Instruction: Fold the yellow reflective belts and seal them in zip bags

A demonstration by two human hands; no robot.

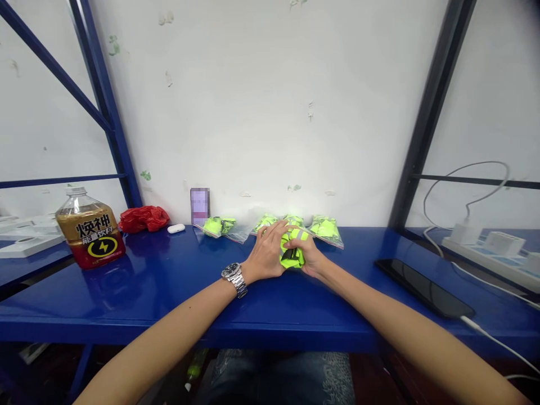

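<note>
A bundled neon-yellow reflective vest (294, 259), with a grey reflective strip and a black part, is held between my two hands just above the blue table. My left hand (266, 250) presses on its left side and top, fingers together. Around its right side my right hand (311, 256) is closed, thumb on the front. Behind the hands, along the wall, lie clear plastic bags of similar neon fabric: one bag (219, 226) on the left, another bag (327, 229) on the right, and more partly hidden by my hands. A silver watch (234, 278) is on my left wrist.
On the left stand a large drink bottle (90, 230), a red plastic bag (144, 218) and a small white case (176, 228). A phone (199, 206) leans on the wall. Rightward lie a charging phone (424, 287), its white cable (498, 340) and a power strip (493, 259).
</note>
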